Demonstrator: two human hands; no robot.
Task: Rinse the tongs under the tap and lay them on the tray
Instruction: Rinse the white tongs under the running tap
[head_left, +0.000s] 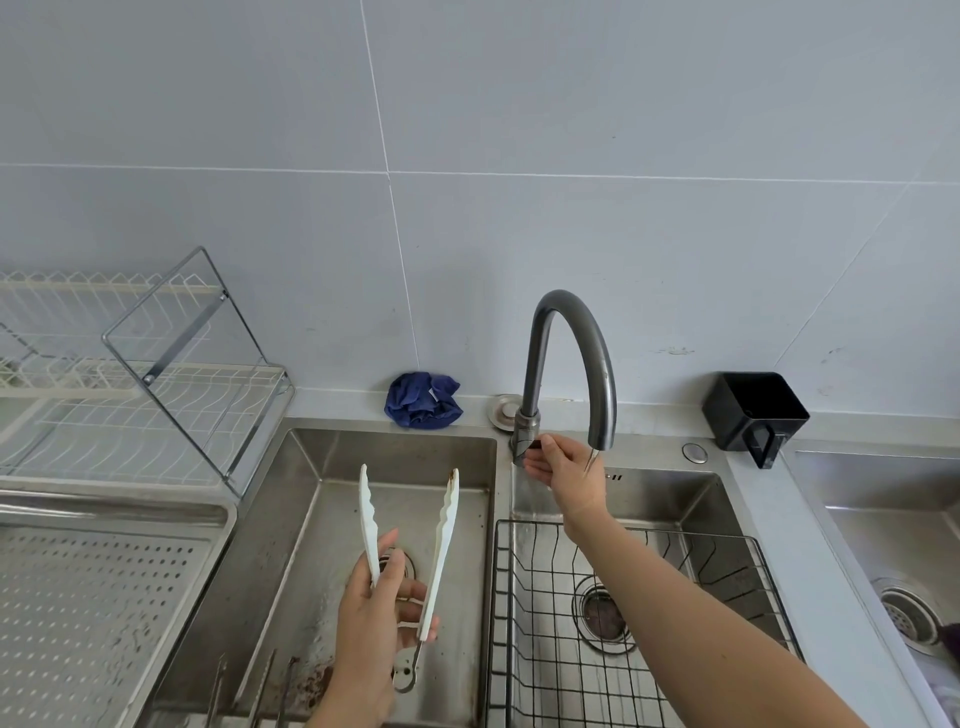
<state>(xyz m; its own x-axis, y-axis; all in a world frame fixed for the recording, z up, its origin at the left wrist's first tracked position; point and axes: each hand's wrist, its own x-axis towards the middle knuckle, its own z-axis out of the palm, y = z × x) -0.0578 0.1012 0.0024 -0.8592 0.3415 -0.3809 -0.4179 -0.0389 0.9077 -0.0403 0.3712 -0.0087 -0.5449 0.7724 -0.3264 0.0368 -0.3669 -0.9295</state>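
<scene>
**Tray** (111, 512): perforated steel, left of the sink. None of the task's things lie on it yet. This is where the tongs are to go.

**Sink** (311, 499): the left basin lies under the tongs. The right basin holds a wire basket (524, 613), and the spout hangs over that side.

**Tap** (566, 322): dark gooseneck. A thin thread of water shows at the spout, so the flow looks barely begun.

**Tongs** (441, 551): white, arms sprung apart, tips pointing away from you, metal ring end by your wrist. They are held in the air over the left basin, well left of the spout. There is brown soiling on the right-hand tip.

**Left hand** (374, 634): grasps the tongs low down. Thumb and forefinger pinch the left arm, and the other fingers curl toward the right arm.

**Right hand** (566, 470): fingers wrapped on the lever (532, 444) at the tap's base.

**Handling note:** the step in hand looks to be opening the tap. Ease the lever to a moderate stream, not a blast. Then carry the tongs rightward so the stained tip sits under the water. Keep your grip near the ring so both tips stay clear of your fingers.
</scene>
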